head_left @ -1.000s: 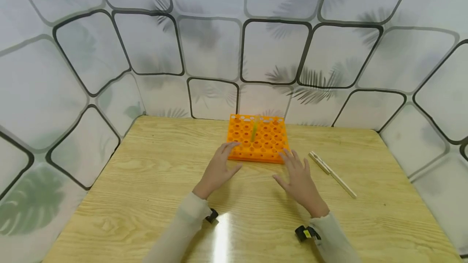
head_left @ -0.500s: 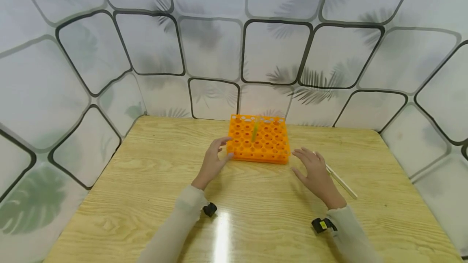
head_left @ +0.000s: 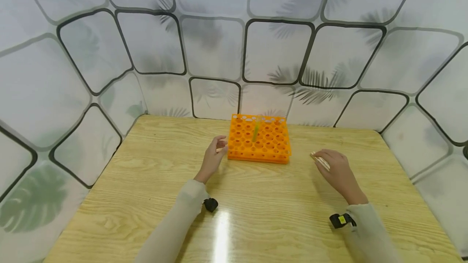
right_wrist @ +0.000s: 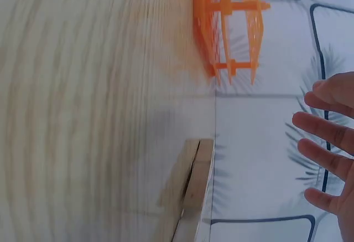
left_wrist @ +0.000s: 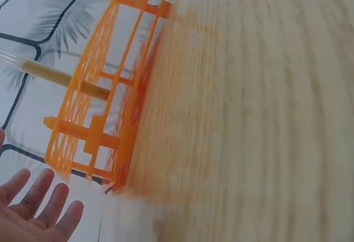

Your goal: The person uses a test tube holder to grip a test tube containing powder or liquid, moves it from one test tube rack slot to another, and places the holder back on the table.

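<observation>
An orange test tube rack [head_left: 259, 158] stands at the back of the table. A test tube [head_left: 255, 132] with yellowish contents rises from one of its holes, and in the left wrist view the tube [left_wrist: 61, 76] passes through the rack's tiers. Beside the rack's left side is my left hand [head_left: 212, 159], its fingers loosely bent and holding nothing. My right hand [head_left: 338, 171] hovers over a wooden test tube clamp [head_left: 321, 161] and hides its handle in the head view. From the right wrist, the spread fingers [right_wrist: 323, 128] appear apart from the clamp [right_wrist: 196, 192].
The wood-grain table [head_left: 146, 173] ends at a patterned curtain [head_left: 215, 48] behind the rack. More curtain closes in the left and right sides. A bright reflection lies on the tabletop near the front.
My right hand has moved right, from the rack's front right corner to above the test tube clamp. My left hand has drawn slightly left, away from the rack. Rack and tube stay put.
</observation>
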`<state>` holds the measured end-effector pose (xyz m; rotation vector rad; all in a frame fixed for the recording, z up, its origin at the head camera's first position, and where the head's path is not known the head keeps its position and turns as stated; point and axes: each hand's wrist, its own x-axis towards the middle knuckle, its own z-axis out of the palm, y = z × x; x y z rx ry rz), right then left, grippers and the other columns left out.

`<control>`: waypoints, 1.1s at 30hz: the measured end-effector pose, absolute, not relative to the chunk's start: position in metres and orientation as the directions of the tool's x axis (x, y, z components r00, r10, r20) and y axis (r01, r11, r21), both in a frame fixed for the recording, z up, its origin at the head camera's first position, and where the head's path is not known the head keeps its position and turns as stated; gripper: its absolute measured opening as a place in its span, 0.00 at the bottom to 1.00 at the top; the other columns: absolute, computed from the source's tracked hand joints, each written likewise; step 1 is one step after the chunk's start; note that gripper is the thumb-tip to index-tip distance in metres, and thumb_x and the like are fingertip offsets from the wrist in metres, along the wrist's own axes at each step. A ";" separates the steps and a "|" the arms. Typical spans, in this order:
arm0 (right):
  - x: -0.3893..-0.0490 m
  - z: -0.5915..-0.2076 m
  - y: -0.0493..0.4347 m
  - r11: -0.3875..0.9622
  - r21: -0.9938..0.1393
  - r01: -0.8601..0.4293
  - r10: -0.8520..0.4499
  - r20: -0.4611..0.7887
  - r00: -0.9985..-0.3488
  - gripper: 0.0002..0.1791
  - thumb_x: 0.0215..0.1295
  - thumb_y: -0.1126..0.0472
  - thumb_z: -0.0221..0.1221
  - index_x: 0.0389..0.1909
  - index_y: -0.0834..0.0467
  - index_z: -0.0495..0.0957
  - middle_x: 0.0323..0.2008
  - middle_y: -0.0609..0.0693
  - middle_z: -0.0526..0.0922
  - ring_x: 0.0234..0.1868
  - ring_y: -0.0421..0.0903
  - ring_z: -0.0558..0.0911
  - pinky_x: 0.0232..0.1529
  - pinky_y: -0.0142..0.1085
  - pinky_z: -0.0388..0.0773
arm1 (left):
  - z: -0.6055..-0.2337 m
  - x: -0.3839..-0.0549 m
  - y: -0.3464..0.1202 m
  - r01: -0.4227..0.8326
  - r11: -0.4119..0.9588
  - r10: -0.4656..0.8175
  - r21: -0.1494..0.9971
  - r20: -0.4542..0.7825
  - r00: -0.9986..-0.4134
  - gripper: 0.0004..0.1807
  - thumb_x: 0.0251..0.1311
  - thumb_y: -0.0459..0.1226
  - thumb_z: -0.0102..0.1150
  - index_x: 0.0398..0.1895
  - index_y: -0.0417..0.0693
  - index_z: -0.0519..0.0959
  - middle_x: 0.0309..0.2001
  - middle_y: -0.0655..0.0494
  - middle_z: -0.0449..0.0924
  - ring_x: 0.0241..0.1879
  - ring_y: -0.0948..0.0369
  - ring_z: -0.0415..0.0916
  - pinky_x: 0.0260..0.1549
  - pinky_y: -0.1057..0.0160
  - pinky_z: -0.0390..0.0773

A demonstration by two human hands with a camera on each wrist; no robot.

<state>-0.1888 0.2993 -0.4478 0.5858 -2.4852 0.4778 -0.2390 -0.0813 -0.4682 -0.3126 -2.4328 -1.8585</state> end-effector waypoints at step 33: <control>-0.187 -0.450 0.340 0.925 -0.247 -0.288 -0.204 0.317 -0.926 0.14 0.58 0.66 0.61 0.45 0.64 0.79 0.44 0.65 0.81 0.42 0.62 0.80 0.40 0.56 0.74 | -0.482 -0.248 -0.072 0.011 0.210 0.080 0.978 -0.006 -0.997 0.18 0.70 0.38 0.44 0.55 0.35 0.71 0.53 0.37 0.76 0.53 0.46 0.73 0.53 0.48 0.74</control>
